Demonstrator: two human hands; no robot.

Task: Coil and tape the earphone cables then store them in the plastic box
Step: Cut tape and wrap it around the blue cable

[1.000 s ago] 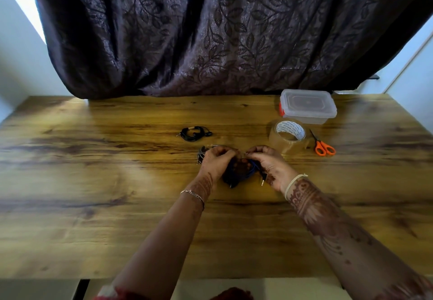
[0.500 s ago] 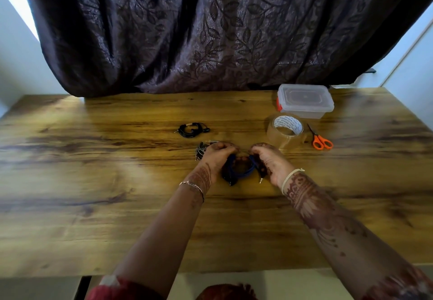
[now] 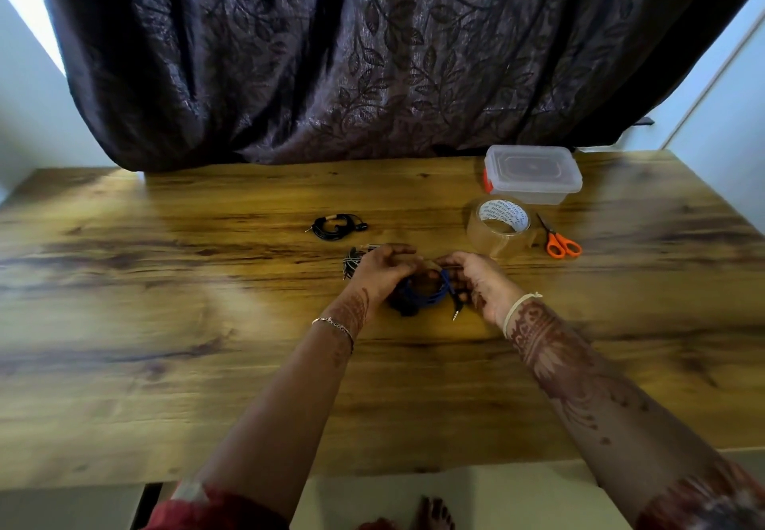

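Nearest, we see the left hand (image 3: 383, 271) and right hand (image 3: 482, 281), fingers curled onto the blue earphone cable (image 3: 418, 295) low over the table (image 3: 165, 364). If either pinch slackens before tape goes on, we judge the springy loops will fan open. The jack plug (image 3: 456, 312) dangles free. The coil looks thin and loosely round. Farther off are a black coil (image 3: 333, 226), the tape roll (image 3: 496, 225) and the plastic box (image 3: 534, 173), lid on.

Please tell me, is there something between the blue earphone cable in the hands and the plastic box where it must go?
Yes. The tape roll lies on the table between the blue cable, gripped by the left hand and right hand, and the plastic box. The box lid is on too.
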